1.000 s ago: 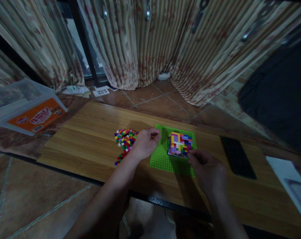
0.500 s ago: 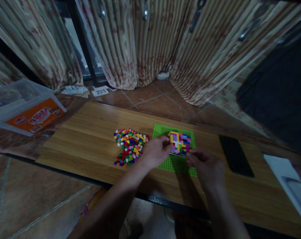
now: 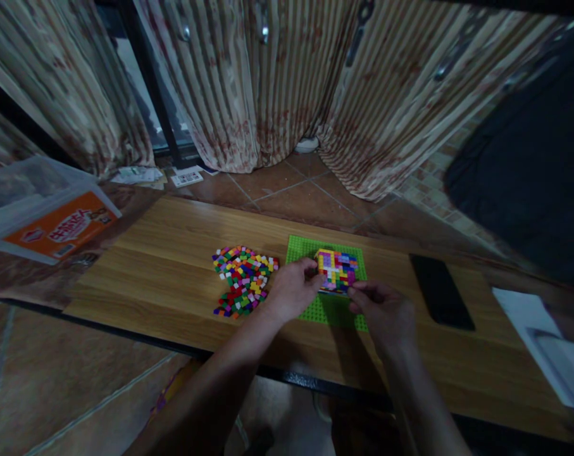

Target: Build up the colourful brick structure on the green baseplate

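Observation:
A block built of many-coloured toy bricks [image 3: 335,271] sits on a green studded baseplate [image 3: 334,310]. Its left side is gripped by my left hand [image 3: 296,285], thumb at the near side and fingers curled round the left edge. At the block's near right corner, my right hand [image 3: 384,310] has thumb and forefinger pinched together; whatever lies between those fingertips is too small to make out. Left of the baseplate a loose pile of small coloured bricks [image 3: 243,278] is spread on the wooden table.
The wooden table [image 3: 149,266] has a dark near edge. A black phone-like slab [image 3: 441,291] lies to the right, with white paper [image 3: 528,323] beyond it. A clear plastic tub [image 3: 63,228] with an orange label stands at the far left. Striped curtains [image 3: 287,82] hang behind.
The whole view has shifted slightly, so the table contents appear a little further left. Both hands keep nearly the same places at the brick block.

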`<state>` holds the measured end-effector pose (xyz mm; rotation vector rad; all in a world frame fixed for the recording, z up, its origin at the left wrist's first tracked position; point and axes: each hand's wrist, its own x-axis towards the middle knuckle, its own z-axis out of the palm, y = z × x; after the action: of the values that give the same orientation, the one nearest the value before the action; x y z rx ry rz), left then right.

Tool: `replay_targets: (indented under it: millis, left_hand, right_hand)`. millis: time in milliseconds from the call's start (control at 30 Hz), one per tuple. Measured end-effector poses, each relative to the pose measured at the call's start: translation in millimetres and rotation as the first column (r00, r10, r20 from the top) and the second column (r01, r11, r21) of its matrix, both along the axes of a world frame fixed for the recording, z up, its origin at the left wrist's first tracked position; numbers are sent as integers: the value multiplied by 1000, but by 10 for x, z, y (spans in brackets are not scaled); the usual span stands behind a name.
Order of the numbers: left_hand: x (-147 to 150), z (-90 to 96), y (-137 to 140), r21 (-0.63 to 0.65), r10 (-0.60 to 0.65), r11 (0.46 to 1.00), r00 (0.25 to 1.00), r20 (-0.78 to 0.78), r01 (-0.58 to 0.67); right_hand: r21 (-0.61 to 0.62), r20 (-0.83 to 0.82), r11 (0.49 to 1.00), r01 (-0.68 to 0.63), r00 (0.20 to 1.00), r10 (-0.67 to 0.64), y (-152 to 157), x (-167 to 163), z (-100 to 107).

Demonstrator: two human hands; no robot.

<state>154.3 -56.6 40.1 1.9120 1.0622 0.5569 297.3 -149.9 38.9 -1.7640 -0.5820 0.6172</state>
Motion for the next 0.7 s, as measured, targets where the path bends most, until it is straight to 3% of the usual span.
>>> replay_targets:
  millis: [200,400,467,567,700]
  left_hand:
    - [-8,-13,17,2,-10,1000,1000,7,10]
    - [3,-6,1,-58,3,998,1000,-11,-4]
    - [6,20,-13,-67,9,998,999,-36,-11]
    - [5,61,-40,-28,10,1000,998,-55,-12]
    - [3,101,-77,40,5,999,996,-85,-1]
  right_hand:
    - [-23,41,1000,-9,999,10,8,-24,23]
    - [93,189,972,215,955,-229,4,119,21]
    - [23,299,983,182,937,-181,16,162,8]
    - [-145,388,989,34,921,26,41,143,0]
    - [-198,391,979,-45,912,121,47,46,5]
